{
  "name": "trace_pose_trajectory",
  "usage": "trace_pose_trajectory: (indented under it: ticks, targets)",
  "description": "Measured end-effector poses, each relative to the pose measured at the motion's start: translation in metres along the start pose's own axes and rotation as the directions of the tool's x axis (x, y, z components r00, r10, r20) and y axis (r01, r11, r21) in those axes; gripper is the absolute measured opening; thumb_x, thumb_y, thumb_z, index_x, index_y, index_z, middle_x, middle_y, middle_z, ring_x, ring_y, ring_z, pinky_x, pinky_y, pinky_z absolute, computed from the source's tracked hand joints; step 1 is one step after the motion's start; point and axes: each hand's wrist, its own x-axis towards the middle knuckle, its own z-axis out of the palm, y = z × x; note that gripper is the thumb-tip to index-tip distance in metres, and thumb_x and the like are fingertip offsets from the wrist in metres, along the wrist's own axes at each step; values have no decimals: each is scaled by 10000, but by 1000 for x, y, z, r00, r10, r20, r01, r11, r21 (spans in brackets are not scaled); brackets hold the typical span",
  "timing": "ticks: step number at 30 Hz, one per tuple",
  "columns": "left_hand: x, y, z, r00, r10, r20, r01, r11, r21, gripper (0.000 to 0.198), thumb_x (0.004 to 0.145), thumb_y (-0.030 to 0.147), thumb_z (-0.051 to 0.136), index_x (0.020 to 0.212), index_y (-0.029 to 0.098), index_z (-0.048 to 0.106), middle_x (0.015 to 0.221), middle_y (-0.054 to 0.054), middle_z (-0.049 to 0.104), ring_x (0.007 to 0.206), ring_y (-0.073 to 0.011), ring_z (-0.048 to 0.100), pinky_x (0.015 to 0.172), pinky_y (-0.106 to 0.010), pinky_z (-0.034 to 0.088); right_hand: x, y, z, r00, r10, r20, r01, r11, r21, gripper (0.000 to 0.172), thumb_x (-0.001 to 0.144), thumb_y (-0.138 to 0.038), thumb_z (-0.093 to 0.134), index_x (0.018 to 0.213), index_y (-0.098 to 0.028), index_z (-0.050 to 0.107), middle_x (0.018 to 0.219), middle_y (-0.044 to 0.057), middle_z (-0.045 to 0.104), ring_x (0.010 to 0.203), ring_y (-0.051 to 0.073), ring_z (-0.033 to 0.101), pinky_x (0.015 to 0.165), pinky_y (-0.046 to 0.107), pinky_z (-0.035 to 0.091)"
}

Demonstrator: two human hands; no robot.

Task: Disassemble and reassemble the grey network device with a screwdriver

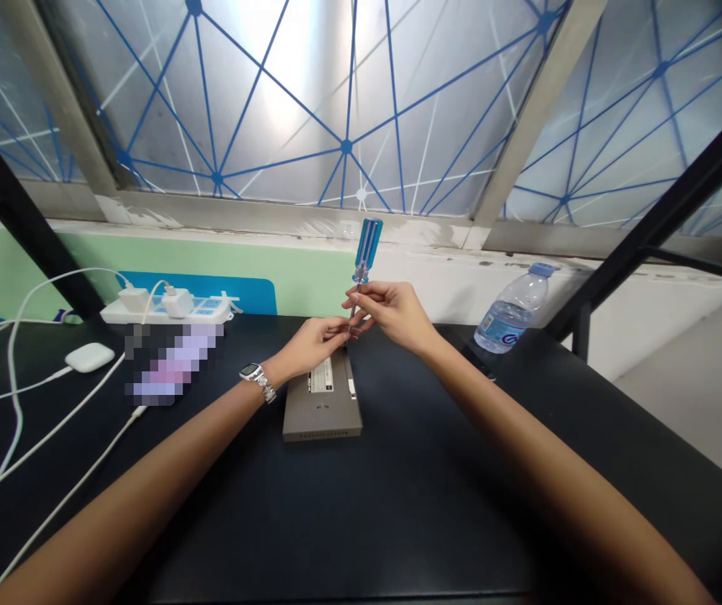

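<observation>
A grey flat metal box [323,407] with a white label lies on the black table [398,504]. A screwdriver [366,248] with a clear blue handle stands upright over the box's far right corner. My right hand [392,313] pinches its shaft just below the handle. My left hand [313,343], with a metal wristwatch, rests on the far end of the box, and its fingertips are pinched at the lower shaft near the tip. The tip itself is hidden behind my fingers.
A white power strip [165,309] with chargers sits at the back left, and white cables [13,395] trail over the table. A white earbud case [89,356] and a blurred-out object [171,365] lie left. A water bottle [512,313] lies at the right.
</observation>
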Motion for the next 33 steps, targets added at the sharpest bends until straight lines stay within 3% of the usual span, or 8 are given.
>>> trace_pose_trajectory:
  ticks: [6, 10, 14, 18, 25, 33]
  targets:
    - [0, 2, 2, 1000, -7, -3, 7, 998, -57, 212, 959, 289, 551, 1037, 136, 675, 1082, -121, 728, 1059, -221, 682, 959, -377, 518, -1, 0, 5, 998, 14, 62, -13, 1000, -8, 301, 907, -403, 584, 1068, -152, 628, 1019, 88, 698, 624, 120, 671, 524, 252, 588]
    - [2, -4, 3, 1000, 2, -18, -3, 996, -88, 288, 959, 371, 559, 1041, 122, 679, 1085, -140, 731, 1022, -222, 692, 940, -369, 524, -3, 8, 10, 1000, -15, 7, 15, 996, -86, 335, 902, -417, 594, 1158, -202, 577, 1053, 72, 680, 575, 117, 666, 482, 259, 579]
    - [3, -7, 5, 998, -7, -61, 1, 996, -94, 316, 928, 404, 606, 999, 106, 685, 1041, -147, 742, 968, -228, 709, 916, -367, 538, -2, 16, 12, 997, -2, -72, -7, 992, -127, 313, 808, -453, 710, 902, -195, 561, 831, 27, 667, 538, 135, 657, 473, 266, 571]
    - [2, -5, 5, 994, -40, -105, 29, 994, -104, 325, 897, 416, 645, 957, 99, 689, 997, -143, 746, 940, -247, 720, 901, -388, 546, 1, 19, 7, 999, 35, -42, -39, 993, -107, 273, 818, -406, 703, 799, -178, 553, 604, -13, 616, 540, 157, 675, 494, 244, 551]
    - [2, -6, -3, 1000, 25, -17, -27, 991, -129, 260, 923, 342, 614, 1065, 129, 661, 1098, -132, 709, 1075, -245, 664, 1000, -416, 479, 1, 15, 1, 998, 43, 42, -38, 994, -101, 167, 879, -295, 624, 950, -144, 623, 770, 37, 695, 582, 132, 696, 502, 206, 537]
    - [2, -5, 1, 999, 32, -18, -35, 986, -161, 208, 940, 313, 570, 910, 124, 651, 989, -111, 714, 979, -216, 673, 931, -374, 499, 0, 14, 5, 993, 53, 102, -48, 998, -43, 193, 920, -268, 555, 1063, -145, 595, 956, 73, 688, 562, 96, 666, 497, 209, 531]
